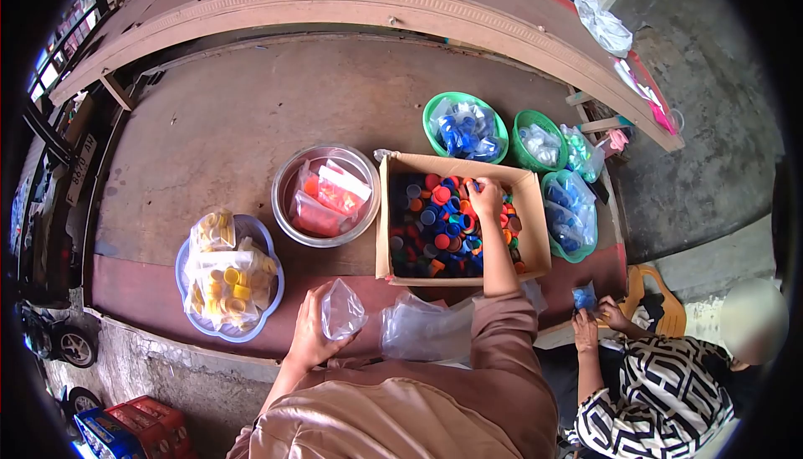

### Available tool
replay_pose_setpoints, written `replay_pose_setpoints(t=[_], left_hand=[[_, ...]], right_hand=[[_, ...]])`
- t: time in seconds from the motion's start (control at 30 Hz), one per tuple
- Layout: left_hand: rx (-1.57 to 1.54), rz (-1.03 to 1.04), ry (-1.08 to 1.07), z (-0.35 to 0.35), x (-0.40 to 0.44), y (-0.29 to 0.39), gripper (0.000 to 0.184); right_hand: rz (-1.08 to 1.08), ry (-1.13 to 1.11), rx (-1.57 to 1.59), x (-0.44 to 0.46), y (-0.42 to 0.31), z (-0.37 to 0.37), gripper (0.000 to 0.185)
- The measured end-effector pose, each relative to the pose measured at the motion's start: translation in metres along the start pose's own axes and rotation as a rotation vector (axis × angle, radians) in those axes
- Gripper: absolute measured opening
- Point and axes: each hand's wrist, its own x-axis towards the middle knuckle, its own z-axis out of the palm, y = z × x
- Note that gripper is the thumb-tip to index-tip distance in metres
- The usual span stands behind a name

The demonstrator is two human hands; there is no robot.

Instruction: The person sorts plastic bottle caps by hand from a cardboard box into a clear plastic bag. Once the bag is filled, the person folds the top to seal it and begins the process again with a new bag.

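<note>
My left hand (311,332) is closed on a clear plastic bag (341,312), whose mouth gapes upward at the table's front edge. My right hand (487,200) reaches into a cardboard box (384,237), fingers pinched on what looks like a blue bottle cap among many loose plastic bottle caps (442,243). Those caps are red, blue, orange, green and grey. More clear plastic bags (428,325) lie flat between my arms, partly under my right sleeve.
A steel bowl (281,223) holds red bagged items; a pale blue basin (182,279) has bags of yellow caps. Green baskets (430,111) with bagged blue and clear pieces stand behind and right of the box. At right, another person (661,392) handles a small blue bag (584,297).
</note>
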Motion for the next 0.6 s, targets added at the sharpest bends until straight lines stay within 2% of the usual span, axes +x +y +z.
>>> replay_pose_setpoints(t=[0.1,0.13,0.23,0.27,0.37,0.4,0.43,0.57,0.6], left_hand=[[0.029,-0.02,0.01,-0.001,0.006,0.0,0.086],[0.032,-0.027,0.009,0.0,0.008,-0.001,0.086],[0.041,-0.04,0.0,0.001,0.012,-0.002,0.086],[0.045,-0.038,-0.006,0.001,0.014,-0.002,0.086],[0.058,-0.033,-0.019,0.003,0.017,-0.001,0.086],[0.065,-0.031,-0.022,0.004,0.018,-0.002,0.087],[0.051,-0.01,-0.013,0.004,0.02,-0.002,0.087],[-0.002,0.053,0.021,0.004,0.026,-0.004,0.09],[-0.008,0.085,0.047,0.003,0.029,-0.004,0.091]], right_hand=[[0.152,-0.074,-0.264,0.009,-0.018,0.001,0.041],[0.142,-0.059,-0.311,0.012,-0.012,0.01,0.041],[0.18,-0.087,-0.33,0.017,-0.011,0.013,0.034],[0.137,-0.032,-0.34,0.016,-0.007,0.017,0.03],[0.106,0.05,-0.142,0.016,0.002,0.013,0.03],[0.074,0.117,0.023,0.013,0.003,0.012,0.028],[0.044,0.049,0.434,0.01,-0.01,0.001,0.026],[-0.208,-0.099,0.904,-0.058,-0.098,-0.07,0.022],[-0.391,-0.126,0.9,-0.075,-0.119,-0.089,0.022]])
